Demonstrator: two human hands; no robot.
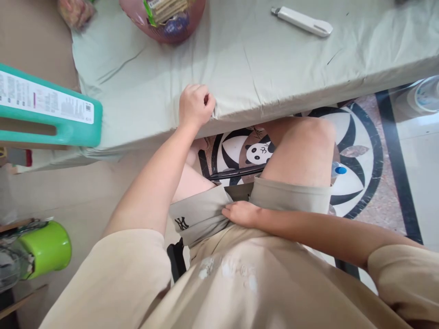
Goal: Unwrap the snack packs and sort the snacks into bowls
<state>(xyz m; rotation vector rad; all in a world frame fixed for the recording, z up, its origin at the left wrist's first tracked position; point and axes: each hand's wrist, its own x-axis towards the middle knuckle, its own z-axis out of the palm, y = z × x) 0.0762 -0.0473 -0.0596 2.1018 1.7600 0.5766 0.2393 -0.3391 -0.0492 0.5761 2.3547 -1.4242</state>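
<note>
My left hand (195, 106) is curled into a loose fist at the near edge of the pale green sheet (240, 59) that covers the mattress, its fingers pinching the fabric at the edge. My right hand (242, 214) lies flat on my lap, fingers together and stretched out on the beige shorts (206, 212), holding nothing. My bare knees stick out under the mattress edge.
A white lighter-like tool (302, 20) lies on the sheet at the far right. A pink bag of snacks (164, 18) sits at the top. A teal box (48, 114) and a green cup (48, 249) are at the left. A bottle with a blue cap (339, 170) stands by my knee on the patterned floor.
</note>
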